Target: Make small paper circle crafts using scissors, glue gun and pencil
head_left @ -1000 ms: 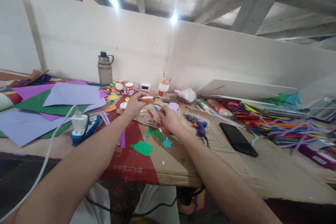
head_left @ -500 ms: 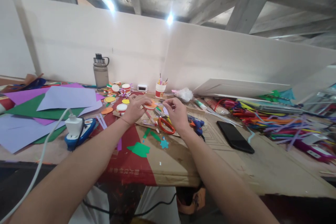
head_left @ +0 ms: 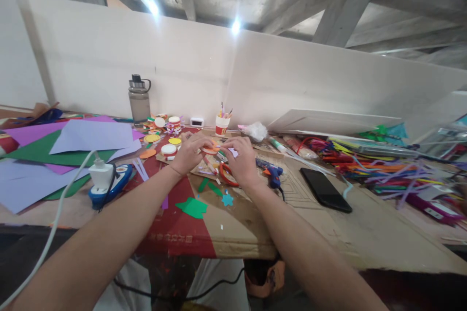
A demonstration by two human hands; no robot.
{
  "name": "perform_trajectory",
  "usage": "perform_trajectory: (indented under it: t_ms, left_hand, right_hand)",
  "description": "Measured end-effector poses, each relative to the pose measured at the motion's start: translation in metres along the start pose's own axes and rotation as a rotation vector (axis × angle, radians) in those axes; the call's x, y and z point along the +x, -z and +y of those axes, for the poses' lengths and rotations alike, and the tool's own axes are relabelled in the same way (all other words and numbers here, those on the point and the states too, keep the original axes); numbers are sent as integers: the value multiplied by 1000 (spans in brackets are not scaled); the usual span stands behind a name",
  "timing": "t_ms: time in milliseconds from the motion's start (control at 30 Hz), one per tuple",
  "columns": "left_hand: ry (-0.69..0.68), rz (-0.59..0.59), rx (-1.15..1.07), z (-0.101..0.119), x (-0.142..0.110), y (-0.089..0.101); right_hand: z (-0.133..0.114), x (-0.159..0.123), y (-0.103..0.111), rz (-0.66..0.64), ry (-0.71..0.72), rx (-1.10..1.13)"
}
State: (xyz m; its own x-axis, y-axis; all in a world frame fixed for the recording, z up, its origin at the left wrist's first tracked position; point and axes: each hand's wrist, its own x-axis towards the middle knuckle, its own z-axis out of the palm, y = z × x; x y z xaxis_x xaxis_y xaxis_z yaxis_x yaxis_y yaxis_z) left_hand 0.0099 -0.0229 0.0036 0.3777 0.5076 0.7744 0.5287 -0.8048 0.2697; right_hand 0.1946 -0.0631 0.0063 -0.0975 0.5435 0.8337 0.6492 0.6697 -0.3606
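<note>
My left hand (head_left: pixel 188 153) is closed on the rim of a round orange-topped disc (head_left: pixel 210 147), holding it above the cluttered cardboard. My right hand (head_left: pixel 240 159) has its fingers pinched at the disc's right edge; what they hold, if anything, is too small to make out. Beneath the right hand lie orange-handled scissors (head_left: pixel 226 175), partly covered by it. A light purple paper piece (head_left: pixel 234 152) shows just behind its fingers. Left of the disc sits a white-topped round drum shape (head_left: pixel 168 150) with a red side, near a yellow disc (head_left: pixel 175 141).
A blue glue gun (head_left: pixel 274 175) and a black phone (head_left: pixel 324 189) lie to the right. Green paper scraps (head_left: pixel 192 207) and a blue star-shaped cutout (head_left: pixel 227 198) are in front. A power strip (head_left: pixel 126 177), a bottle (head_left: pixel 139 102) and a paper cup (head_left: pixel 222 125) stand around.
My right hand has moved left, bringing its fingertips up to the orange disc's edge. The left hand keeps its hold on the disc.
</note>
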Motion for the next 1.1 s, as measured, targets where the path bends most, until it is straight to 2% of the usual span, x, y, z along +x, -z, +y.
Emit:
perform_trajectory:
  t_ms: [100,267,767,1100]
  left_hand:
    - [-12,-5,44,2,0,1]
    - [-17,6,79,3,0,2]
    - [-11,13,71,1,0,1]
    - [-52,23,60,-1,-1,-2]
  right_hand:
    - [2,-1,-2,11,93,14]
    - [1,-1,-3,-56,170,-6]
    - [-9,-1,0,-177,221,-129]
    - [-17,-3,3,-205,278,-436]
